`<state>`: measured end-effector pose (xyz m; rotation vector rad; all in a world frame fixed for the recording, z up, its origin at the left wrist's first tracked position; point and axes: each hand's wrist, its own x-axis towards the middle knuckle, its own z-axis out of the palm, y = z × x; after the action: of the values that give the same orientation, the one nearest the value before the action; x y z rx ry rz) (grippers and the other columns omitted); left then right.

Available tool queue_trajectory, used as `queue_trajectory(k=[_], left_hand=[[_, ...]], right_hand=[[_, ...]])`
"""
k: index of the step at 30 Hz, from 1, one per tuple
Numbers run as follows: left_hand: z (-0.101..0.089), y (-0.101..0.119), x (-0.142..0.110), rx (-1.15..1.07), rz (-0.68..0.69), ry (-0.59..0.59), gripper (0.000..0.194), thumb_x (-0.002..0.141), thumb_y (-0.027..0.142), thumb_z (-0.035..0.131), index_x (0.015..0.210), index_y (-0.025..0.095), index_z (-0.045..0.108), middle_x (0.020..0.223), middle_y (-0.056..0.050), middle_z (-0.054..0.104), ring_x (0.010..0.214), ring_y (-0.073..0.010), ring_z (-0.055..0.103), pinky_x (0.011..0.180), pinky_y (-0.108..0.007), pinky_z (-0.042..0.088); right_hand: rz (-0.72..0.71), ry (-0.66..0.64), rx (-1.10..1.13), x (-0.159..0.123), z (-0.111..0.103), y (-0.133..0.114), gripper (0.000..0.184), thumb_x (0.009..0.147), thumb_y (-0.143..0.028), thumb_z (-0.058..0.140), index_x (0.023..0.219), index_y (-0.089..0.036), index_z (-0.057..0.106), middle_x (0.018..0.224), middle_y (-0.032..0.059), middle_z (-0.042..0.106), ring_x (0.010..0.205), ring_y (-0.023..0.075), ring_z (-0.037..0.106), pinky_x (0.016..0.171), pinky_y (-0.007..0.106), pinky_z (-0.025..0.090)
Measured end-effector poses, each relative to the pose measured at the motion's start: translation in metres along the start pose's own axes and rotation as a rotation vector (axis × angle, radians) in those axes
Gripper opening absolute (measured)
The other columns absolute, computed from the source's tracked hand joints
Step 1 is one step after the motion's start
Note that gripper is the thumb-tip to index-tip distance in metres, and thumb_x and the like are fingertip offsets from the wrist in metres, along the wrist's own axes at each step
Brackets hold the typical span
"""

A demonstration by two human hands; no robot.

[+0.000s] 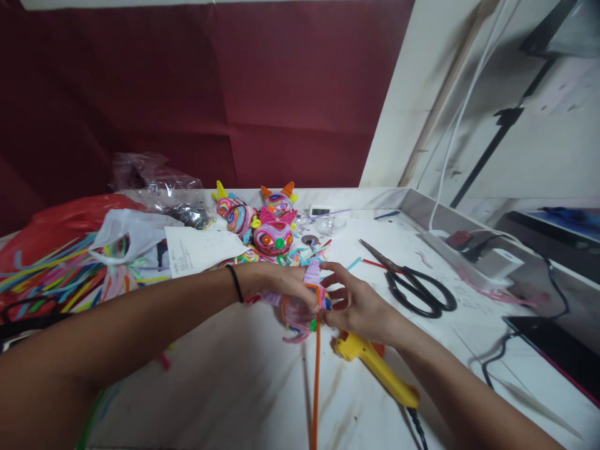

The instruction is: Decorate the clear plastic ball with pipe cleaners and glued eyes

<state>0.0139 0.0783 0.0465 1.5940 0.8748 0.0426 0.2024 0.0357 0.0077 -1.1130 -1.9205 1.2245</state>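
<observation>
Between my hands is a partly covered animal figure [296, 310] made of coiled fuzzy pipe cleaners, with a lilac ear, a green nose and a clear, see-through area. My left hand [288, 286] wraps over it from the left, its fingertips pressed at the front. From the right, my right hand [359, 306] pinches near those fingertips with thumb and fingers bent. An orange pipe cleaner [317, 381] runs from the pinch down toward the table's front edge. The figure's upper left side is hidden behind my left hand.
Finished pipe-cleaner animals [273, 236] stand behind my hands. Black-handled scissors [417, 284] and a yellow glue gun [382, 369] with a cord lie to the right. Loose pipe cleaners [60, 275], a paper sheet [199, 250] and plastic bags [135, 231] cover the left. A power strip [482, 265] sits far right.
</observation>
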Motion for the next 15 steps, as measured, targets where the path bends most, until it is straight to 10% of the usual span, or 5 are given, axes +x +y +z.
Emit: queue_trajectory(k=[15], left_hand=[[0.003,0.010,-0.002,0.096,-0.012,0.107,0.027,0.053,0.017,0.070,0.076,0.018,0.056,0.070,0.004,0.058,0.064,-0.0123,0.053,0.061,-0.027,0.044]], right_hand=[[0.067,-0.030,-0.057,0.000,-0.006,-0.005,0.080,0.064,-0.023,0.074,0.133,-0.029,0.033,0.117,0.0064,0.054,0.069,0.0131,0.064,0.050,0.024,0.052]])
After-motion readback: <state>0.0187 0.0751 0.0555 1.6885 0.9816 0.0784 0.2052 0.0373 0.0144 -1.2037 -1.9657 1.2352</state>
